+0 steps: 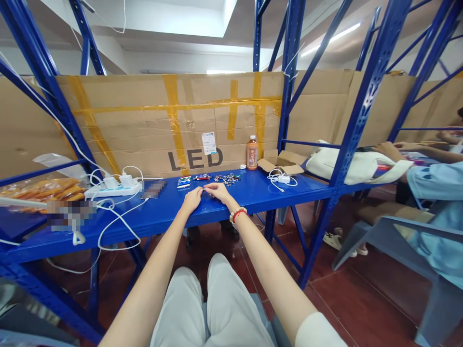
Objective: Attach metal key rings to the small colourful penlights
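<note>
My left hand (194, 197) is at the front edge of the blue table (159, 207), its fingers closed. Close beside it on the right, my right hand (218, 193) has its thumb and fingertips pinched together. Something tiny and dark shows between the two hands, too small to name. Just beyond the left hand lie slim blue, white and green sticks (183, 182) in a row. Red and blue slim pieces (202, 177) are behind the hands. A scatter of small shiny metal parts (228, 180) lies past the right hand.
An orange drink bottle (252, 153) and an open cardboard box (282, 163) stand at the back right, near a white cable (284, 179). On the left are a white power strip (115, 190) and bagged orange-brown items (54, 190). A co-worker (437, 183) sits at right.
</note>
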Motion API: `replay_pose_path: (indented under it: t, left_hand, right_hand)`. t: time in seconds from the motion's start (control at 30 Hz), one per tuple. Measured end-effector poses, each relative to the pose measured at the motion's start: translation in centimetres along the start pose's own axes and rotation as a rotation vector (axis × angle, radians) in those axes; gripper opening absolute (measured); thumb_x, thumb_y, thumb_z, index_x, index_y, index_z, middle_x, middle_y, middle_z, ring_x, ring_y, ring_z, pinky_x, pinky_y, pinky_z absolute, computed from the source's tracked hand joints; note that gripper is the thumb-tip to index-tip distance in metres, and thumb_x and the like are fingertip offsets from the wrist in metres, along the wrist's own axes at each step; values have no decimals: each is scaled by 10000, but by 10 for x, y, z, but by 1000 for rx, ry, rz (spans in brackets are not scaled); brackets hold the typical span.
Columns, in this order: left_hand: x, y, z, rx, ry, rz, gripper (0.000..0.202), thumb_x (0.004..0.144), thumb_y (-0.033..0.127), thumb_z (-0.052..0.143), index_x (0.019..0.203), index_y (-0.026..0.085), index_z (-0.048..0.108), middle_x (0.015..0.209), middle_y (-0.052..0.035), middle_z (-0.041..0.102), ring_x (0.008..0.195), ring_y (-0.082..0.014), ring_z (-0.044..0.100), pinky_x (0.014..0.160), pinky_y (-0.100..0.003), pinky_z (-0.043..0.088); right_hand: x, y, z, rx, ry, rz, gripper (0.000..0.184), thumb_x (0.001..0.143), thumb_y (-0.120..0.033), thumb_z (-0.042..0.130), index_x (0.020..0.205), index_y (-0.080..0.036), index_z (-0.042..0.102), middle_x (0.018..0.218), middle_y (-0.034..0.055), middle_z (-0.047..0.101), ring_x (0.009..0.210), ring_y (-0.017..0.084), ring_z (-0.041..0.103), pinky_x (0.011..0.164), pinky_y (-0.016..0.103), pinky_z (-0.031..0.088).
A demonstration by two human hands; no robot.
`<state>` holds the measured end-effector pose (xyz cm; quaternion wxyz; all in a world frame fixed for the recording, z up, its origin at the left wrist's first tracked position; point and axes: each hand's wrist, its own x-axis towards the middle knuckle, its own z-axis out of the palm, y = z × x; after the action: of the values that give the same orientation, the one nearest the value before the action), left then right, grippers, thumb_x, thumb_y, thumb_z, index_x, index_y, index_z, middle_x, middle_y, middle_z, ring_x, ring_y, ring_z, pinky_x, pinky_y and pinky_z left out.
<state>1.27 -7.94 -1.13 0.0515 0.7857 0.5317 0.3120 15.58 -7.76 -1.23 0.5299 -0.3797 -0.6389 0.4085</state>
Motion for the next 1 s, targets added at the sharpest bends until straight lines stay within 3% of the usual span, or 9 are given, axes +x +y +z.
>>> replay_pose_path:
  t: [0.3,0.7,0.83,1.0]
  left_hand:
    - [0,-4,-2,-41,-12,47,294,856,307,282,939,207,547,706,-13,589,690,-166,544,705,-264,387]
    - [-2,-7,0,-57,30,9,252,823,313,395,969,235,585,1040,-34,606,994,-232,499,856,-374,328]
    - [-4,-7,-1,-196,52,34,242,804,308,419,943,226,599,1002,-23,619,945,-205,526,847,-338,352]
    - [-9,-5,-5,-515,9,47,295,756,326,471,954,156,608,825,-41,640,717,-161,566,732,-283,413]
  right_hand:
    - [1,2,1,5,8,7,287,669,-264,615,906,-105,648,740,37,611,499,21,444,430,123,342]
    - [1,2,0,-16,-20,18,304,633,-291,646,873,-105,655,709,33,608,504,26,455,447,133,342]
    - [-1,1,-2,-1,-35,18,329,617,-304,654,877,-104,649,705,33,605,502,24,455,450,134,343]
    - [-1,0,-3,31,-46,21,404,575,-346,675,890,-96,639,698,38,603,483,23,440,442,144,341]
